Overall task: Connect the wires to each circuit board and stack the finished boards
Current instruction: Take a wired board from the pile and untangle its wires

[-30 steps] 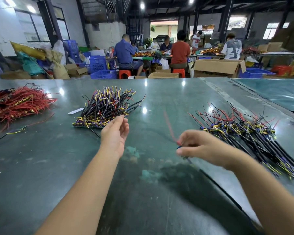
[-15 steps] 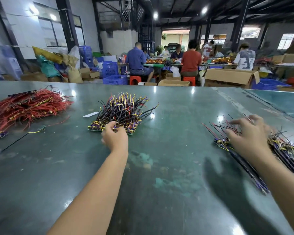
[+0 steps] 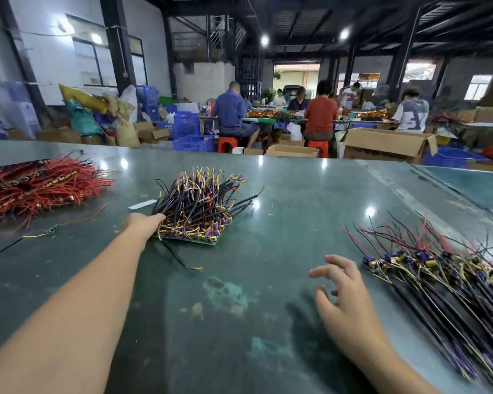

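Left hand: the left hand [image 3: 145, 224] reaches up to the middle of the frame and meets the near left corner of the stack of wired boards [image 3: 195, 211]; its fingers are buried among the wires, so I cannot tell whether they grip or only press.
Right hand: the right hand [image 3: 344, 297] hovers over the counter [image 3: 282, 228] at lower right, fingers spread and loosely bent, holding nothing.
Stack: flat green boards lie at the bottom of the stack, just left of frame centre; their black, purple and yellow leads fan up and away toward the upper right.
Loose pile: the pile of wired boards [image 3: 438, 277] lies along the right edge, just right of the empty hand. Its board ends sit at the upper left, nearest the fingers, and its long leads trail toward the lower right corner.
Key relation: the right hand is much the nearer to that pile; the likely pick is a sideways reach rightward onto a board end.
Red wires: a red wire bundle [image 3: 37, 186] sits at far left, well apart from both hands.
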The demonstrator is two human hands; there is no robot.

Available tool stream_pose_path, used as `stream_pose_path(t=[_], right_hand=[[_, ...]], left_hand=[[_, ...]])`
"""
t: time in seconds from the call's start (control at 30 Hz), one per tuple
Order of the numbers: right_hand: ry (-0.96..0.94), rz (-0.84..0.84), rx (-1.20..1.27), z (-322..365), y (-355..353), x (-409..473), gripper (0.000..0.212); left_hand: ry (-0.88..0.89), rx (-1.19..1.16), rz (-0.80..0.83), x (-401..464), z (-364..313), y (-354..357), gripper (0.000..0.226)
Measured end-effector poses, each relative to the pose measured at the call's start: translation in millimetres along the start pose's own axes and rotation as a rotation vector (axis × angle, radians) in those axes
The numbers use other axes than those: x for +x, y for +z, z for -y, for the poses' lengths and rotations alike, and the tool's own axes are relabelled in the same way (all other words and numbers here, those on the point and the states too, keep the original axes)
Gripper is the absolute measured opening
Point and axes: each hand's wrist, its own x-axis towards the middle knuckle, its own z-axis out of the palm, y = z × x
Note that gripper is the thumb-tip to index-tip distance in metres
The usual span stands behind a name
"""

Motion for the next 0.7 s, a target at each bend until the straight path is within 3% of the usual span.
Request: stream_pose_path(t=[0.17,0.27,0.33,0.47,0.7], right_hand=[[0.013,-0.016,0.011,-3,2,2,0.026],[0.058,-0.035,0.03,-4,2,2,0.026],[0.092,-0.043,0.054,-3,0,2,0.028],[0.086,-0.024,0.054,-1,-1,0,0.027],[0.107,-0.01,0.061,-3,-1,0,0.027]], left_hand=[[-0.008,-0.032,0.015,-4,-9,16,0.079],[-0.055,0.051,0.061,-12,-13,25,0.103],[-0.068,0.122,0.021,-14,-11,29,0.092],[-0.032,0.118,-0.042,-24,-4,31,0.047],[0.063,0.33,-0.043,-55,0,23,0.022]])
